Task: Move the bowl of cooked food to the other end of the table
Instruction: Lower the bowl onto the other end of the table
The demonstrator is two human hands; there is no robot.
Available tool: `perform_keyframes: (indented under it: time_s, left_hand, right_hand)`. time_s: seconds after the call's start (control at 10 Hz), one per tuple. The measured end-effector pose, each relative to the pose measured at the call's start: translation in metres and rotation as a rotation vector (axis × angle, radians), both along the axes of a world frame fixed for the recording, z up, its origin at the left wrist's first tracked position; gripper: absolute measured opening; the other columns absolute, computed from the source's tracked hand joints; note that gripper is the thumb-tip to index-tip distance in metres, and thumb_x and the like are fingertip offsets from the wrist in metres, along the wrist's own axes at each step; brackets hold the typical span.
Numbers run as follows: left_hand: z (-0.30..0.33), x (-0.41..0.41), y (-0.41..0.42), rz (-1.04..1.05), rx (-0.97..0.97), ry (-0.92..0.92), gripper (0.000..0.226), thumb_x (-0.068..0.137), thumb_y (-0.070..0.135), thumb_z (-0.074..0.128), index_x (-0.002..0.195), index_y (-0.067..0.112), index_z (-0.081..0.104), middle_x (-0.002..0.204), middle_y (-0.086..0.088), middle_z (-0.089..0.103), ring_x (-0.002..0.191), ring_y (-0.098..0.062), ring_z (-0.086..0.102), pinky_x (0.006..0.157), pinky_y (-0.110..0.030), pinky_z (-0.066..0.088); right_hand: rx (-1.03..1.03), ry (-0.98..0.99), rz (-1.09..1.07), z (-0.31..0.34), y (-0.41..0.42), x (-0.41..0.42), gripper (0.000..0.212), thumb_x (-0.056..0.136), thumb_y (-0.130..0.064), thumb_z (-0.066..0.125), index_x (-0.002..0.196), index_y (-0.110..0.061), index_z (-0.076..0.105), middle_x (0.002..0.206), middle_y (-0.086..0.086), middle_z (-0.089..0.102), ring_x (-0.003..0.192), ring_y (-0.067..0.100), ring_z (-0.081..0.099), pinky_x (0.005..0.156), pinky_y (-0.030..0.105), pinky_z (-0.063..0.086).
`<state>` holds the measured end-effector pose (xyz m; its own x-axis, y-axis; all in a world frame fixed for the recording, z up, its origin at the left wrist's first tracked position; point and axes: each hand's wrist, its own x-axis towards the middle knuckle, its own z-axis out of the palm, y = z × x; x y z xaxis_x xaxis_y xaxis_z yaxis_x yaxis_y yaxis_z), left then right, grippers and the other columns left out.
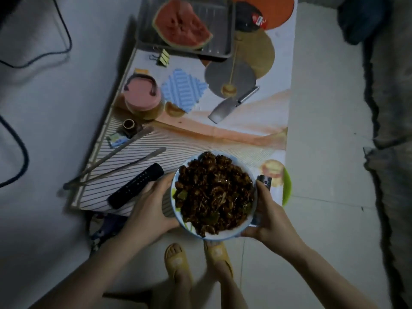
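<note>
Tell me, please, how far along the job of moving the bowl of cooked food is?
Done: the bowl is gripped on both sides, left hand and right hand. In hand: it sits at the near end of the table, partly past the edge. Left: carrying it to the far end, where the watermelon tray takes up much space.

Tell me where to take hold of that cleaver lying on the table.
Grip the cleaver by its metal handle, which points toward the table's far right edge. Come from that right side: the flat blade lies toward the centre, and the handle end is free.
</note>
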<state>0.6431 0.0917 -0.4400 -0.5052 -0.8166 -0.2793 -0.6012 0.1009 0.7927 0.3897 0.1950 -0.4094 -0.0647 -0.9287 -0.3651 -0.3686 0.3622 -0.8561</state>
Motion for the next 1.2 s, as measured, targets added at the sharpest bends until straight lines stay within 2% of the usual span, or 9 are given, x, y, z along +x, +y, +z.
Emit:
perform_keyframes:
  time_s: [0.1,0.2,0.3,0.4,0.5,0.6,0.7,1.0,1.2]
  left_hand:
    - [-0.038,-0.006,-0.007,-0.015,0.013,0.003,0.097,0.059,0.042,0.081,0.119,0.073,0.012,0.121,0.03,0.034,0.127,-0.012,0.033,0.095,-0.04,0.04]
    - [-0.068,-0.016,-0.012,-0.031,0.014,0.014,0.097,0.06,0.04,0.081,0.122,0.07,0.013,0.127,0.016,0.037,0.13,-0.018,0.035,0.098,-0.041,0.039]
    - [-0.091,-0.021,-0.012,-0.034,-0.017,0.031,0.1,0.06,0.033,0.082,0.123,0.068,0.013,0.114,0.024,0.032,0.128,-0.019,0.038,0.095,-0.034,0.035]
    - [-0.107,-0.022,-0.011,-0.02,-0.018,0.015,0.1,0.06,0.028,0.084,0.135,0.051,0.023,0.122,0.012,0.04,0.124,-0.017,0.037,0.093,-0.035,0.039]
    - [-0.118,-0.028,-0.005,-0.012,-0.057,0.0,0.099,0.059,0.026,0.085,0.14,0.036,0.028,0.116,0.023,0.044,0.113,-0.001,0.033,0.087,-0.035,0.038]
    - [-0.115,-0.027,-0.003,-0.004,-0.094,0.005,0.101,0.058,0.023,0.085,0.139,0.038,0.028,0.104,0.05,0.031,0.109,0.0,0.033,0.087,-0.035,0.038]
    - [-0.113,-0.026,-0.002,0.003,-0.095,-0.012,0.1,0.059,0.023,0.085,0.137,0.043,0.026,0.104,0.04,0.034,0.114,-0.013,0.041,0.09,-0.039,0.041]
    - [-0.105,-0.029,0.005,0.013,-0.122,-0.111,0.103,0.061,0.027,0.084,0.143,0.03,0.022,0.127,-0.005,0.053,0.119,-0.022,0.039,0.095,-0.052,0.04]
    - [-0.078,-0.025,0.009,-0.039,-0.194,-0.475,0.108,0.074,0.02,0.074,0.146,0.022,-0.006,0.145,-0.008,0.04,0.132,-0.027,0.033,0.107,-0.044,0.032]
  right_hand:
    - [0.0,0.031,-0.016,-0.035,0.001,-0.004,0.097,0.053,-0.061,0.08,0.131,-0.058,0.024,0.13,-0.022,0.053,0.117,0.009,0.061,0.09,0.041,0.059]
    - [0.023,0.096,-0.041,-0.066,0.002,-0.011,0.094,0.052,-0.064,0.075,0.13,-0.059,0.022,0.122,-0.03,0.052,0.11,0.001,0.061,0.085,0.02,0.058]
    - [0.037,0.162,-0.041,-0.093,0.002,-0.016,0.095,0.056,-0.051,0.081,0.128,-0.059,0.02,0.117,-0.033,0.05,0.1,-0.009,0.057,0.077,0.0,0.049]
    - [0.033,0.202,-0.015,-0.114,0.002,-0.019,0.1,0.06,-0.032,0.088,0.134,-0.045,0.021,0.118,-0.03,0.048,0.1,-0.017,0.052,0.078,-0.005,0.044]
    - [0.029,0.234,-0.02,-0.129,0.005,-0.024,0.101,0.059,-0.03,0.089,0.134,-0.044,0.023,0.122,-0.026,0.049,0.108,-0.022,0.046,0.084,-0.005,0.04]
    - [0.025,0.267,-0.018,-0.132,0.005,-0.021,0.099,0.06,-0.033,0.089,0.135,-0.042,0.026,0.13,-0.015,0.05,0.117,-0.003,0.049,0.095,0.012,0.044]
    - [0.024,0.303,-0.011,-0.134,0.005,-0.021,0.104,0.059,-0.035,0.089,0.142,-0.024,0.027,0.138,-0.002,0.049,0.123,0.015,0.047,0.098,0.031,0.045]
    - [0.061,0.35,0.012,-0.127,0.004,-0.021,0.109,0.059,-0.032,0.09,0.145,-0.017,0.024,0.14,0.005,0.049,0.125,0.025,0.045,0.1,0.038,0.044]
    - [0.216,0.488,0.125,-0.111,-0.003,-0.026,0.116,0.071,-0.019,0.084,0.152,-0.012,0.001,0.154,0.011,0.034,0.136,0.032,0.036,0.106,0.042,0.04]
